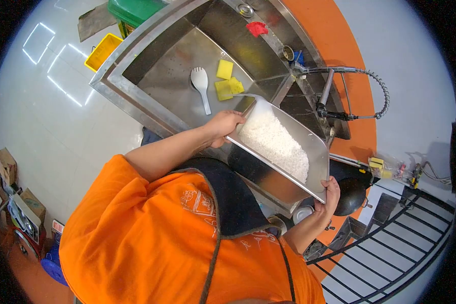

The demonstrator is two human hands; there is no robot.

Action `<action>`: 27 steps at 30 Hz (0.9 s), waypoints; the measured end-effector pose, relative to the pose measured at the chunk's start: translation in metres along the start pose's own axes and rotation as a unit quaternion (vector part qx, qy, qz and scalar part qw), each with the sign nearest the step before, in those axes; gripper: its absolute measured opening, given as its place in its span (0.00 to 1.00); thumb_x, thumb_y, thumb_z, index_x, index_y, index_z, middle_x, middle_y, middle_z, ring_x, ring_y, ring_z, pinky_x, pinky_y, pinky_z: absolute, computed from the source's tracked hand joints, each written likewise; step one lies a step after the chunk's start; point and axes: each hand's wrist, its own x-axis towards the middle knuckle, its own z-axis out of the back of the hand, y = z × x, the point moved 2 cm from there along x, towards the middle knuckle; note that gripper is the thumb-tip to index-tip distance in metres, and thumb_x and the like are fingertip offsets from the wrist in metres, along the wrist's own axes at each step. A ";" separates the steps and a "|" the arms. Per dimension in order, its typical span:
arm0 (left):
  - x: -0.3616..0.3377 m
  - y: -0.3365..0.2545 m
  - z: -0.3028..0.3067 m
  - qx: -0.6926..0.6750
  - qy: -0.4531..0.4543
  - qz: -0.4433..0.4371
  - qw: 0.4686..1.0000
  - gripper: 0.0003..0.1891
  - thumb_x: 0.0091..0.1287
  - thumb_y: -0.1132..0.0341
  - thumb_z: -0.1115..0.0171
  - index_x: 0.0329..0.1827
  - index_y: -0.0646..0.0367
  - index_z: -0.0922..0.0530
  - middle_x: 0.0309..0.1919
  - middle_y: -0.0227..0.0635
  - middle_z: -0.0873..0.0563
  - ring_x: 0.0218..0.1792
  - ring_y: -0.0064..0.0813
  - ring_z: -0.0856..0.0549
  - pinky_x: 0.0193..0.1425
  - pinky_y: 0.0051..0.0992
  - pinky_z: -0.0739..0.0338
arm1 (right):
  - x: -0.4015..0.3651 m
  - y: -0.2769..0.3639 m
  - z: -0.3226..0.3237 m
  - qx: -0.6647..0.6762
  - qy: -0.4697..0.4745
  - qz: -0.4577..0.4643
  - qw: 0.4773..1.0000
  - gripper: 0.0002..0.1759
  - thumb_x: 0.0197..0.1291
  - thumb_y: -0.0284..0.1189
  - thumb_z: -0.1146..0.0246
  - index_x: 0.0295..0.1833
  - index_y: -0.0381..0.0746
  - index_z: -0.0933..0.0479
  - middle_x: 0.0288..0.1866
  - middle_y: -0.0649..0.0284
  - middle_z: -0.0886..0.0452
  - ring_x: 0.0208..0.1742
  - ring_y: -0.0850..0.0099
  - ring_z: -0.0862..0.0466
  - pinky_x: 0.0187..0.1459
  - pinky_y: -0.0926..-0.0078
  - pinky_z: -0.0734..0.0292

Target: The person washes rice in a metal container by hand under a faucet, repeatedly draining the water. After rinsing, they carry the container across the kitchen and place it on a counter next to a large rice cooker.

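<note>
A deep steel pan (316,152) of wet white rice (278,144) is tilted over the edge of the sink (172,55). Cloudy water runs from its lower corner into the basin. My left hand (224,127) grips the rim near that corner. At the opposite, raised end, my right hand (329,194) is closed on the rim. In the basin lie a white serving spoon (200,83) with a toothed tip and several yellow sponge pieces (224,69), close to the pouring corner.
A spring-hose faucet (334,96) stands at the sink's right side. A red cloth (257,29) lies on the far ledge. Beyond the left edge are a yellow bin (104,51) and a green container (134,12). A black rack (385,248) and wok (350,195) are at right.
</note>
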 end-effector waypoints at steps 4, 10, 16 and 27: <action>-0.001 0.000 0.000 0.023 -0.016 -0.002 1.000 0.18 0.59 0.67 0.43 0.52 0.61 0.30 0.33 0.34 0.25 0.25 0.24 0.24 0.19 0.26 0.30 | -0.001 0.002 -0.001 -0.012 -0.012 -0.001 1.000 0.04 0.47 0.19 0.47 0.31 0.36 0.33 0.24 0.63 0.27 0.18 0.75 0.26 0.20 0.81 0.27; -0.019 -0.011 -0.007 0.058 -0.025 0.012 0.998 0.22 0.61 0.66 0.44 0.59 0.63 0.31 0.47 0.42 0.22 0.42 0.30 0.19 0.37 0.31 0.20 | -0.002 0.007 0.004 -0.057 0.007 -0.019 0.998 0.05 0.45 0.20 0.46 0.31 0.37 0.32 0.27 0.63 0.25 0.25 0.75 0.26 0.31 0.80 0.28; -0.006 -0.003 -0.003 0.047 -0.013 0.019 0.999 0.22 0.61 0.66 0.43 0.58 0.63 0.31 0.49 0.40 0.23 0.45 0.31 0.20 0.41 0.31 0.21 | 0.000 0.001 0.005 -0.027 -0.016 0.011 0.999 0.04 0.47 0.21 0.47 0.31 0.37 0.34 0.24 0.63 0.27 0.18 0.75 0.26 0.16 0.82 0.29; -0.010 -0.005 -0.005 0.042 -0.013 0.030 0.999 0.20 0.61 0.66 0.43 0.55 0.60 0.30 0.46 0.36 0.23 0.43 0.29 0.20 0.38 0.31 0.20 | 0.001 0.003 0.008 -0.050 -0.014 0.008 0.999 0.03 0.51 0.23 0.47 0.32 0.37 0.34 0.20 0.63 0.28 0.07 0.78 0.33 0.02 0.84 0.39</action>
